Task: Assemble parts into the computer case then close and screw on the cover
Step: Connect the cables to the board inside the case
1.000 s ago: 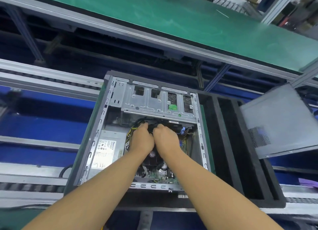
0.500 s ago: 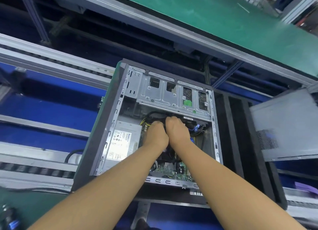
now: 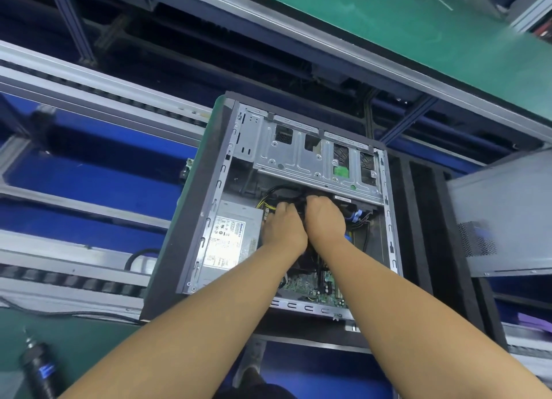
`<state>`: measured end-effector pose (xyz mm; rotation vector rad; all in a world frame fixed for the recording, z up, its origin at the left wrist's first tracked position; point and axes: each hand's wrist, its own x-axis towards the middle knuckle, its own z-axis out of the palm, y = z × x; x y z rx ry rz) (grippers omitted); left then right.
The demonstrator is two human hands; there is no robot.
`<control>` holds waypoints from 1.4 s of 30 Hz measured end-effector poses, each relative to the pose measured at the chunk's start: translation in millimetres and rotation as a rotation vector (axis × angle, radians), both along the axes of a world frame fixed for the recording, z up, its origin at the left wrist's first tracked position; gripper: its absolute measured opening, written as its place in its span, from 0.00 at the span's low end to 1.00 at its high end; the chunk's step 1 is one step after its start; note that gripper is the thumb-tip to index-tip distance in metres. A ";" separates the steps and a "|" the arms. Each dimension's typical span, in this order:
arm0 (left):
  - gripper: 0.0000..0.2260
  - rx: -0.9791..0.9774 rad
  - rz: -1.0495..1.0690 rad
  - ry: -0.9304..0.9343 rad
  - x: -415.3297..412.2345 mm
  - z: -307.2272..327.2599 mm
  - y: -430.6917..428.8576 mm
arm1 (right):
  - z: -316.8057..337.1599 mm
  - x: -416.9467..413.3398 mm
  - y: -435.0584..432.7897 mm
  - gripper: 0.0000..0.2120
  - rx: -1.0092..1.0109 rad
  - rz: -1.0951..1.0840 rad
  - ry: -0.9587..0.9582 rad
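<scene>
An open grey computer case (image 3: 191, 219) lies on its side on a black foam pallet (image 3: 418, 219). Inside are a silver drive cage (image 3: 298, 157), a power supply (image 3: 230, 237) and a green motherboard (image 3: 310, 288). My left hand (image 3: 283, 225) and my right hand (image 3: 324, 219) are side by side deep in the case, just below the drive cage. Both curl around a bundle of black cables (image 3: 283, 192); the fingertips are hidden. The grey side cover (image 3: 507, 213) leans at the right of the pallet.
A black electric screwdriver (image 3: 37, 368) lies on the green mat at the lower left. Conveyor rails (image 3: 89, 85) run left of the case. A green-topped bench (image 3: 388, 25) stretches across the back. Blue connectors (image 3: 355, 216) sit right of my right hand.
My view has shifted, so the case sits further right and up in the frame. Both hands stay together at the cables under the drive cage, barely moved.
</scene>
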<state>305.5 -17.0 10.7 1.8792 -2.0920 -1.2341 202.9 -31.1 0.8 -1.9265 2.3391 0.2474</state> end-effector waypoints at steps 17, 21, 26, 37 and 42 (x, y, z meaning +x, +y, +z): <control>0.23 0.019 -0.058 -0.028 8.5 12.3 -0.3 | -4.4 6.3 -10.4 0.11 0.040 -0.143 -0.040; 0.23 0.015 -0.044 -0.018 9.1 13.5 -0.4 | -2.1 6.1 -12.2 0.11 0.078 -0.136 -0.030; 0.24 0.020 -0.051 -0.021 8.0 14.5 0.9 | -2.4 7.1 -12.8 0.10 0.098 -0.129 -0.011; 0.26 0.030 -0.082 -0.057 7.6 17.0 -0.1 | -3.4 10.1 -17.7 0.12 0.146 -0.151 -0.013; 0.25 0.029 -0.062 -0.025 6.9 13.8 -0.7 | -3.7 14.3 -19.8 0.13 0.181 -0.115 0.080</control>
